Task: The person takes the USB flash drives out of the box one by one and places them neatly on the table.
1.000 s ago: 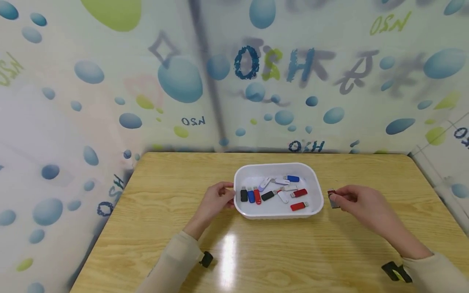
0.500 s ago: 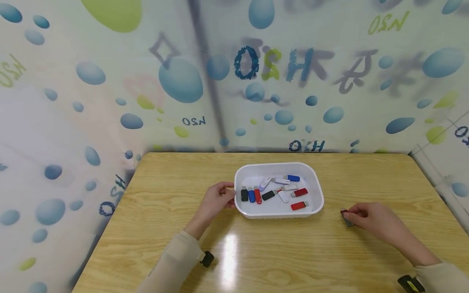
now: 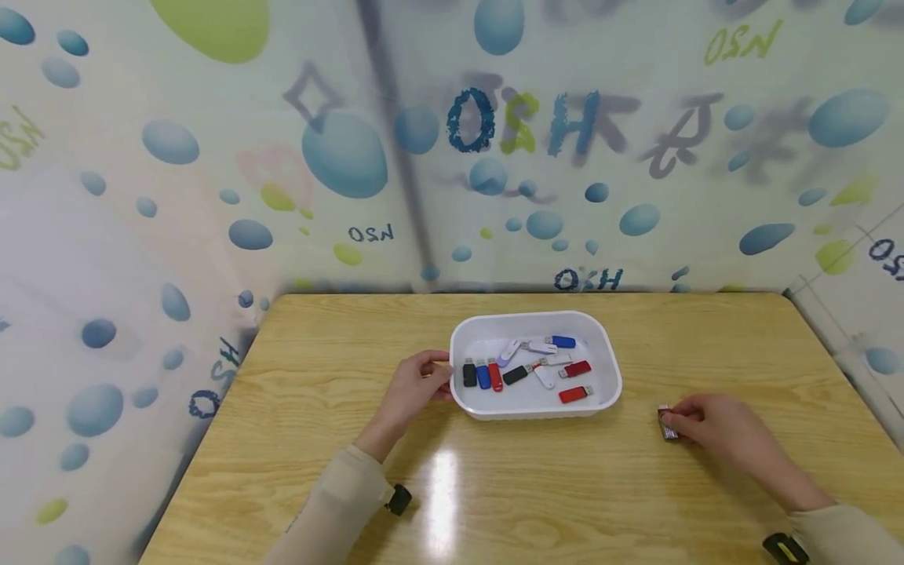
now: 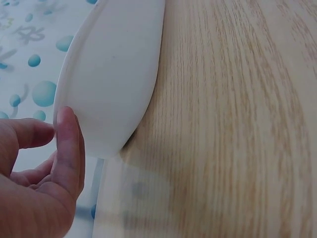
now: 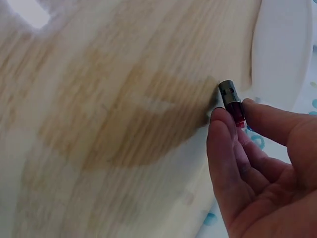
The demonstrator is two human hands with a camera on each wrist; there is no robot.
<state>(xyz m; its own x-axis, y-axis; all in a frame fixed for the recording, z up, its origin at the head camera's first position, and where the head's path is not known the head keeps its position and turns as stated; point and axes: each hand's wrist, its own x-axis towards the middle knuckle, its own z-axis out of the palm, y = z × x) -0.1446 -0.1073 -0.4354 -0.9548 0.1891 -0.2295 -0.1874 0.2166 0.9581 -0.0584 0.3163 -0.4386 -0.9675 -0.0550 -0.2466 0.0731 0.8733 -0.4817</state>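
A white plastic tub (image 3: 600, 400) stands on the wooden table with several USB sticks lying in it. Three of them, a black stick (image 3: 469, 375), a blue stick (image 3: 483, 376) and a red stick (image 3: 495, 377), stand side by side at its left end. The thumb and fingers of my left hand (image 3: 417, 390) pinch the tub's left rim; the left wrist view shows them on either side of it. To the right of the tub, my right hand (image 3: 723, 430) pinches a dark red and silver USB stick (image 5: 230, 99) between thumb and fingers, low by the tabletop.
More sticks lie scattered in the tub, among them a blue one (image 3: 563, 342), a black one (image 3: 516, 376), a dark red one (image 3: 576, 369), a red one (image 3: 574, 395) and white ones. A patterned wall (image 3: 494, 235) rises behind the table (image 3: 318, 337).
My right hand has moved away from the tub, toward the lower right, carrying the USB stick, and then nearly stopped as the stick turned slightly. My left hand stays on the tub's rim.
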